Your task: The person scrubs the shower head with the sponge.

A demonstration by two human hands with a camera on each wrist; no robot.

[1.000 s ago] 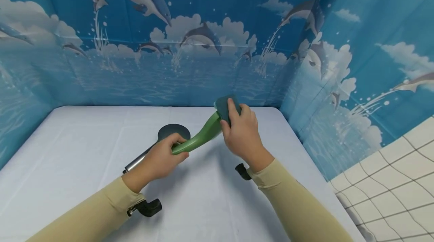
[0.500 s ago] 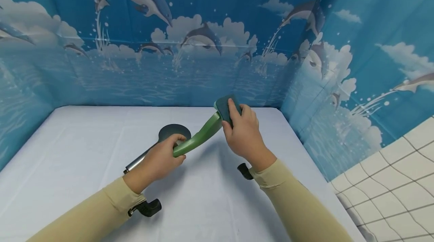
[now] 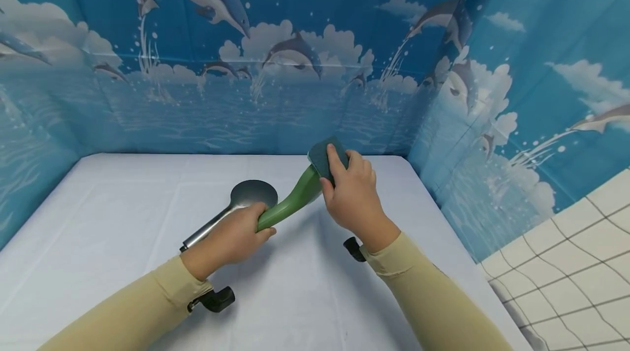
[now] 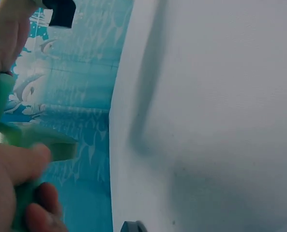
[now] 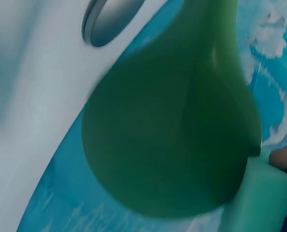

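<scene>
In the head view my left hand (image 3: 233, 236) grips the handle end of a green hand shower (image 3: 290, 206), which slants up to the right, held above the table. My right hand (image 3: 351, 192) pinches a sponge (image 3: 322, 157) with a dark scouring side, right at the shower's wide head. Close up in the right wrist view, the rounded green shower head (image 5: 167, 135) meets the pale green side of the sponge (image 5: 262, 198) at its edge. The left wrist view has my left hand (image 4: 17, 183) low at the left, fingers curled round green plastic.
A second hand shower (image 3: 253, 193), with dark round face and chrome handle, lies on the white-covered table (image 3: 305, 296), partly behind my left hand. Blue dolphin-print curtains (image 3: 295, 105) enclose the back and sides. White tiles (image 3: 581, 263) show at the right.
My left hand has shifted slightly right, its fingers now lying differently over the handle, and the green shower has turned a little. The sponge has moved slightly left along the head.
</scene>
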